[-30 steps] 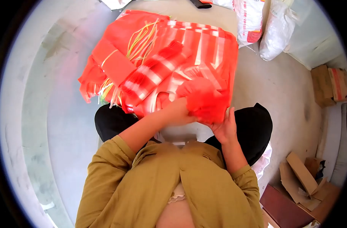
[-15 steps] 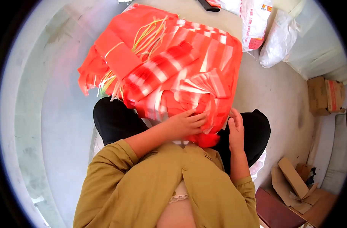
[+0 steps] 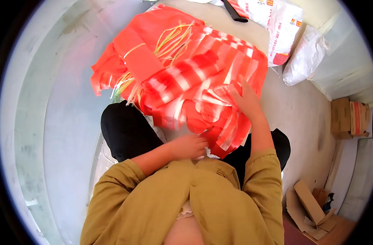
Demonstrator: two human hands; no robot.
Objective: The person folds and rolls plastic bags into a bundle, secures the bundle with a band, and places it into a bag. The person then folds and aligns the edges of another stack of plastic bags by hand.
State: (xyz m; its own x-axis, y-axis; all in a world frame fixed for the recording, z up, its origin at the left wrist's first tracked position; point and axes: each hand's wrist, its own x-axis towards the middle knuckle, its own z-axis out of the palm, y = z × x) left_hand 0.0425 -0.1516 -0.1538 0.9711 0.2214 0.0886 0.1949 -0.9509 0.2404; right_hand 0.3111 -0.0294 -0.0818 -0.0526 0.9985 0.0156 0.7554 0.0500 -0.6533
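A large heap of red and white striped fabric (image 3: 235, 61) lies before my knees. My right hand (image 3: 247, 98) is on a small gathered striped bundle (image 3: 215, 104) at the heap's right side, its fingers closed on the bundle's edge. Near the heap's lower edge, my left hand (image 3: 189, 147) is curled beside the hanging red fabric; whatever its fingers hold is too small to make out. A rolled striped bundle (image 3: 182, 77) and a folded red piece with a thin band (image 3: 138, 57) rest on top. Yellow and white ties (image 3: 172, 41) are strewn over the heap's left part.
White printed sacks (image 3: 282, 34) and a white plastic bag (image 3: 305, 55) stand at the upper right. A black object (image 3: 235, 12) lies at the top. Cardboard boxes (image 3: 341, 118) are at the right, with opened cardboard (image 3: 309, 204) at the lower right.
My right hand has moved up onto the gathered bundle. My left hand has drawn down and back from the fabric, its fingers now curled. Red fabric at the lower edge has shifted.
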